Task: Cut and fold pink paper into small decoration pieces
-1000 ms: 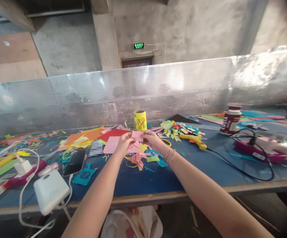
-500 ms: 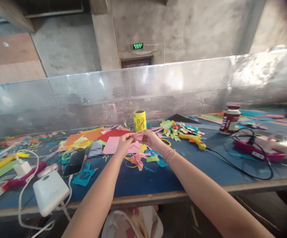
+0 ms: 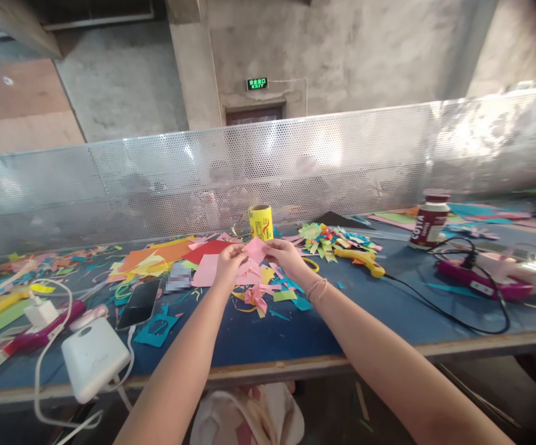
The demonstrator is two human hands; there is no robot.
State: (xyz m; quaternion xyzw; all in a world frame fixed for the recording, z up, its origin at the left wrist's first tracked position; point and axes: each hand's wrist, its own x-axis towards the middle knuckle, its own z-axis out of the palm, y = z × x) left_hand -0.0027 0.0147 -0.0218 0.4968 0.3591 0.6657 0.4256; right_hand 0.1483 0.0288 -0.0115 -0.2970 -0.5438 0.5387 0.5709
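Observation:
Between both hands is a small piece of pink paper (image 3: 255, 249), spread out with a point toward the top. My left hand (image 3: 231, 262) pinches its left side, and my right hand (image 3: 284, 256) pinches the right side. Below them on the blue table lie a larger pink sheet (image 3: 206, 271) and a crumpled or folded pink paper shape (image 3: 255, 298). Just behind the hands stands a yellow roll (image 3: 261, 222) with print on it. Red paper (image 3: 205, 252) lies beyond my left hand.
A yellow glue gun (image 3: 363, 261) with a black cord lies to the right, near a heap of paper strips (image 3: 326, 240). Farther right stand a Costa bottle (image 3: 429, 220) and a purple power strip (image 3: 483, 284). At left are a phone (image 3: 138, 305) and a white power bank (image 3: 95, 358).
The pink paper was folded or bunched between the fingers; now it is opened out flat and shows more surface. My hands have moved slightly apart.

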